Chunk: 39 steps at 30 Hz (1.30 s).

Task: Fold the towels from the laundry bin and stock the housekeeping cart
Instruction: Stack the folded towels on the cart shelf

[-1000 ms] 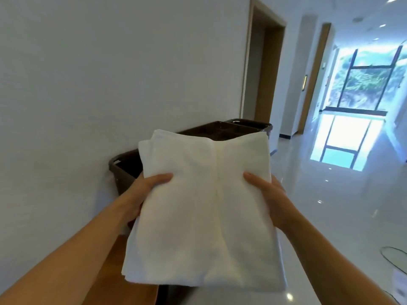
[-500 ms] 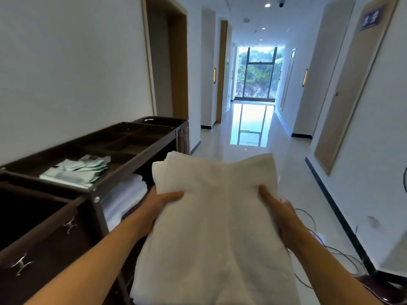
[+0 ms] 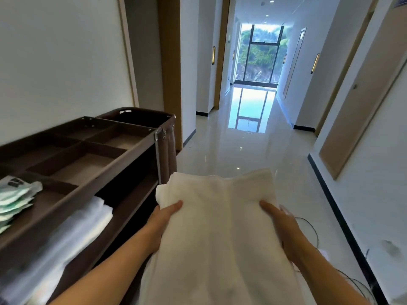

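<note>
Glossy white floor tiles (image 3: 231, 150) run down a long corridor to a tall window (image 3: 259, 56) at the far end, and I see pale wooden doors on both walls. Against the left wall stands a dark brown housekeeping cart (image 3: 123, 159) with a divided top tray; pale green packets (image 3: 15, 199) lie in its near left compartment, and a stack of white folded linen (image 3: 88, 219) sits on the shelf below. Thin black cables (image 3: 312, 232) trail on the floor at the near right.

Compared with half a second ago, my view has swung further along the cart, so the packets now sit at the left edge.

My left hand (image 3: 160, 225) grips the left edge of the folded white terry towel (image 3: 220, 230), thumb on top; my right hand (image 3: 279, 225) grips the right edge likewise. That towel hangs in the air just right of the cart.
</note>
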Each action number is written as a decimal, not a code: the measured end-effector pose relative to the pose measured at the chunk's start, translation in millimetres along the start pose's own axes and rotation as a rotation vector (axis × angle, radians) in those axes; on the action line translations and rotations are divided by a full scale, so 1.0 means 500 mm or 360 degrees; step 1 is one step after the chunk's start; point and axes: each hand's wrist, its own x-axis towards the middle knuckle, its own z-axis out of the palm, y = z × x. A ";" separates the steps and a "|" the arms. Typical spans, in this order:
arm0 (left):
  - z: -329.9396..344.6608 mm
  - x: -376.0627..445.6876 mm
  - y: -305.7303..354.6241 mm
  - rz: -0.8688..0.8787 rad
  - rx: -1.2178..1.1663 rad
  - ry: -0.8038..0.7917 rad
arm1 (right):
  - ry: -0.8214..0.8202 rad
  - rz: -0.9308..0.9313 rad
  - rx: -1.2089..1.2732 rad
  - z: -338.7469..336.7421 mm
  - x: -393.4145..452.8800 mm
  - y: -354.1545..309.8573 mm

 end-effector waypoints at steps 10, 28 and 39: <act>0.019 0.184 0.009 0.0087 -0.0234 0.0791 | -0.0646 0.0149 -0.0208 0.134 0.438 -0.011; -0.154 0.346 0.049 -0.0168 0.0143 0.1654 | -0.1476 -0.0090 -0.0996 0.652 0.633 0.102; -0.251 0.461 0.060 -0.0012 -0.0203 0.1901 | -0.1634 -0.0505 -0.1266 0.864 0.712 0.126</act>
